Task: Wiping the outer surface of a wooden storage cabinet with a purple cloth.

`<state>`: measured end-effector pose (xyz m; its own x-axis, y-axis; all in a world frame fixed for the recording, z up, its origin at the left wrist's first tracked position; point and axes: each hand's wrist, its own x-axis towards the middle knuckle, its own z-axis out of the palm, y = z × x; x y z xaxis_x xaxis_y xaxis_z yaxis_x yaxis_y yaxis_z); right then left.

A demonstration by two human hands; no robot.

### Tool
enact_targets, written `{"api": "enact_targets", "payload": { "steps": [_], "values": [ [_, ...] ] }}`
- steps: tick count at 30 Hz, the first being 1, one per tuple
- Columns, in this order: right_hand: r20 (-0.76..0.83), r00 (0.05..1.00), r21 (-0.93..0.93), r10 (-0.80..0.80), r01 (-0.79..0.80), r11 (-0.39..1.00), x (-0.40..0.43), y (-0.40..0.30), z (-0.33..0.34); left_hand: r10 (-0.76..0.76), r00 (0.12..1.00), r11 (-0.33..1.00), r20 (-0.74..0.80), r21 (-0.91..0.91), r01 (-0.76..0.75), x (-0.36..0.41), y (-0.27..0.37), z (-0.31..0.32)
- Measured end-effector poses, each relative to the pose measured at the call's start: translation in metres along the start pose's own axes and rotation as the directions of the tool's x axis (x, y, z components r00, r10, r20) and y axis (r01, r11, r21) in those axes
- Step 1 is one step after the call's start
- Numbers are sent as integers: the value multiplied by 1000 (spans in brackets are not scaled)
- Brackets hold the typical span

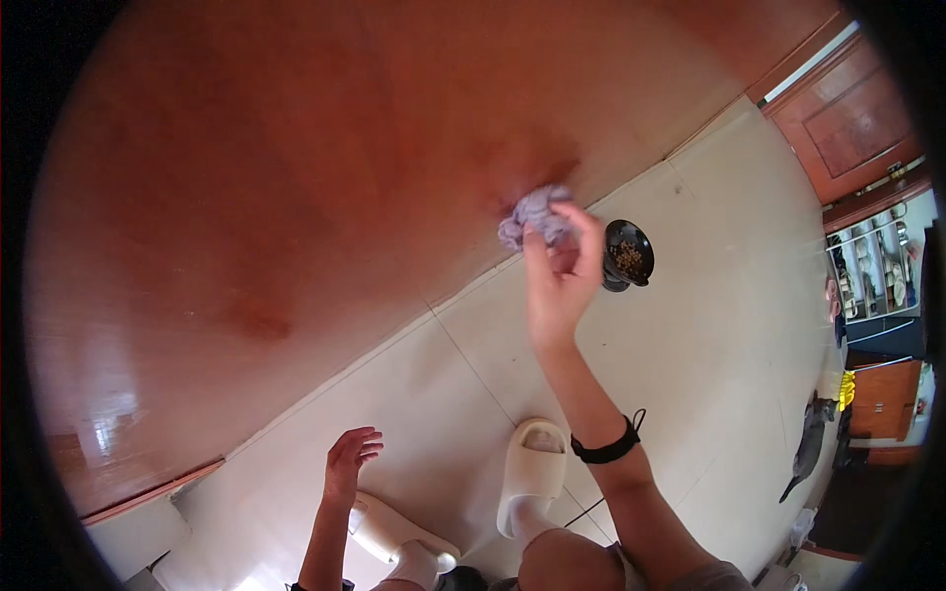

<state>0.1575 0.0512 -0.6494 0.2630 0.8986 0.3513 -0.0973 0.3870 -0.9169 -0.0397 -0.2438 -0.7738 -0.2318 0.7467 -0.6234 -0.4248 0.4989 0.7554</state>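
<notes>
My right hand (565, 284) grips a crumpled greyish-purple cloth (538, 214) between thumb and fingers. The cloth lies against the lower part of a glossy reddish-brown wooden panel (318, 185), close to where it meets the floor. Low on the left, my left hand (352, 459) hangs above the tiled floor with its fingers slightly apart, holding nothing. Just right of my right hand stands a black raised pet bowl (628, 255) with brown kibble in it. A black band circles my right forearm.
My feet are in cream slippers (533, 465) on pale floor tiles (702, 332). At the far right a grey cat (810, 439) is on the floor. Beyond it are a shoe rack (876, 262), a wooden door (850, 118) and a yellow object (847, 390). A thin black cord (584, 512) hangs near my right knee.
</notes>
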Motion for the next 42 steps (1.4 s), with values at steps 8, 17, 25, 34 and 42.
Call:
{"api": "enact_targets", "payload": {
  "steps": [8, 17, 25, 34, 42],
  "values": [
    [303, 940, -187, -158, 221, 957, -75, 73, -2, -27, 999, 1000, -35, -9, 27, -3, -7, -10],
    [-9, 1000, -104, -6, 6, 995, -40, 83, -5, 19, 1000, 1000, -15, -20, -19, 2, -5, -12],
    [-85, 820, -385, -566, 497, 778, 72, 17, -12, 0, 999, 997, -38, 76, 3, -1, -7, -25],
    [-172, 964, -237, 203, -241, 941, 22, 141, -46, 0, 999, 998, 34, 61, -3, -2, -13, -21],
    [-159, 799, -301, -580, 521, 799, 142, -59, -6, -24, 999, 996, -36, 85, 27, 0, -10, -20]
  ]
}}
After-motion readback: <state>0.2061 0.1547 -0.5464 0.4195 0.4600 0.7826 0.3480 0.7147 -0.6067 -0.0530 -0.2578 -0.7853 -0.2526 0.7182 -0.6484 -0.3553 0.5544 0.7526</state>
